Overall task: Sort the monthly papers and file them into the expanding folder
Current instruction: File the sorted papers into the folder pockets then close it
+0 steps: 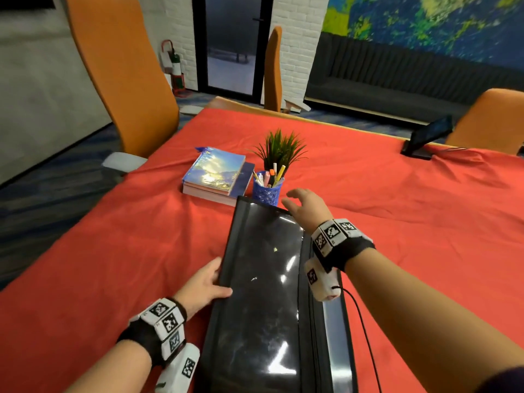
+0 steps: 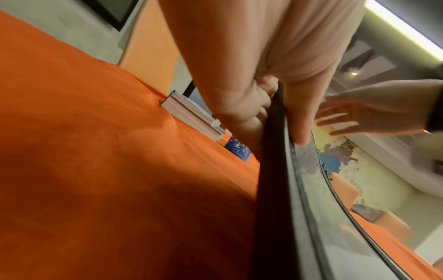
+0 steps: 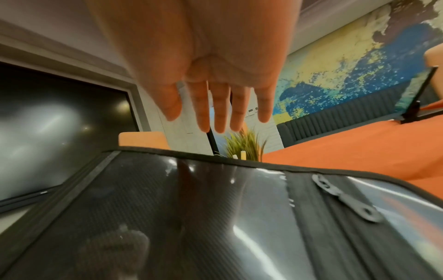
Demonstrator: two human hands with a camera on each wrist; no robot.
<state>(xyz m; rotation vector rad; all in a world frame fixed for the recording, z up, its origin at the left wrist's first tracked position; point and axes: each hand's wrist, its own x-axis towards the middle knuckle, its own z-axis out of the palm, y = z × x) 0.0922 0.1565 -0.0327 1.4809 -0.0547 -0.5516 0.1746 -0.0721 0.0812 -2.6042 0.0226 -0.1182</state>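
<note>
A black expanding folder (image 1: 263, 279) with a glossy clear front lies lengthwise on the red tablecloth (image 1: 113, 251) in front of me. My left hand (image 1: 205, 282) grips its left edge, thumb on top and fingers underneath; the left wrist view shows the edge (image 2: 275, 151) pinched between thumb and fingers. My right hand (image 1: 303, 207) hovers over the folder's far right corner with fingers straight and spread, holding nothing; in the right wrist view its fingers (image 3: 215, 106) hang above the folder's cover (image 3: 191, 217). No loose papers show.
Just beyond the folder stand a blue pen cup (image 1: 267, 188), a small potted plant (image 1: 279, 150) and a stack of books (image 1: 217, 174). A dark device on a stand (image 1: 425, 137) sits at the table's far right. Orange chairs (image 1: 119, 75) surround the table.
</note>
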